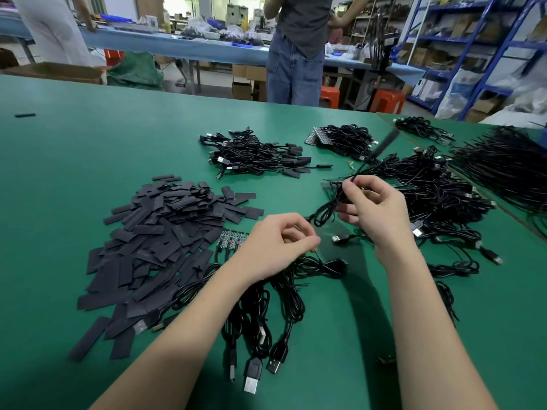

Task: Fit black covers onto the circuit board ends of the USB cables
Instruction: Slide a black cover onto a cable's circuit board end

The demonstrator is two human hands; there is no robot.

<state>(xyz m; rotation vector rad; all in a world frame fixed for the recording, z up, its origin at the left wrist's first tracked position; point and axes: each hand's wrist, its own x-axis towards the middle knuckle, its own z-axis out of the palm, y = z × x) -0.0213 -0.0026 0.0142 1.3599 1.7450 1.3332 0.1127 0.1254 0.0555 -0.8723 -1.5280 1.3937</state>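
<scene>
Now the right hand is pinching a looped USB cable above the bench; the left hand is pinching another. Freeing one board end before reaching left for the black covers seems wise.

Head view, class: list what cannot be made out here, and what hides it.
- Left hand: what its curled fingers pinch; hidden by the fingers.
- Cable in the right hand: its raised end; motion-blurred.
- Circuit boards: partly covered by the left hand.
</scene>
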